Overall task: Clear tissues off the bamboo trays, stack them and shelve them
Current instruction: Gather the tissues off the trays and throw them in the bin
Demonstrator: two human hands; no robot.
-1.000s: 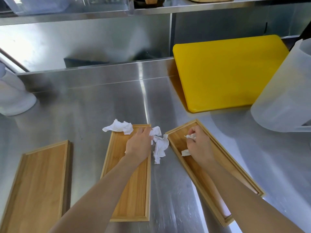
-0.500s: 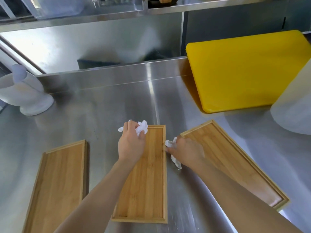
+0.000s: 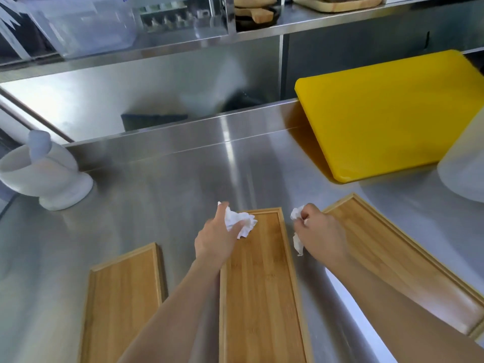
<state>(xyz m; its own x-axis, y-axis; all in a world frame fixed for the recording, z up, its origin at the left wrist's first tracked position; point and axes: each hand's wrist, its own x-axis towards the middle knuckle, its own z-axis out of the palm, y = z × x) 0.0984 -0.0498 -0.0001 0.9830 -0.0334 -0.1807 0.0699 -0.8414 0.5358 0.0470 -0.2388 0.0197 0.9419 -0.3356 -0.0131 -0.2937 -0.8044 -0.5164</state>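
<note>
Three bamboo trays lie apart on a steel counter point(image 3: 162, 200): the left tray point(image 3: 123, 305), middle tray point(image 3: 262, 297) and right tray point(image 3: 408, 260), all bare. The left hand point(image 3: 217, 242) pinches one crumpled tissue point(image 3: 239, 222) above the middle tray's far end; the right hand point(image 3: 323, 237) clutches a second tissue point(image 3: 297, 241) between the middle and right trays.

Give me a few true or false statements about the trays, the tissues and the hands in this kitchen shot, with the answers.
1. Three bamboo trays lie on the steel counter. True: left tray, middle tray, right tray.
2. The left hand is empty. False: it grips a crumpled tissue.
3. The right hand holds tissue. True.
4. The trays are stacked. False: they lie apart, side by side.
5. The cutting board is green. False: it is yellow.
</note>
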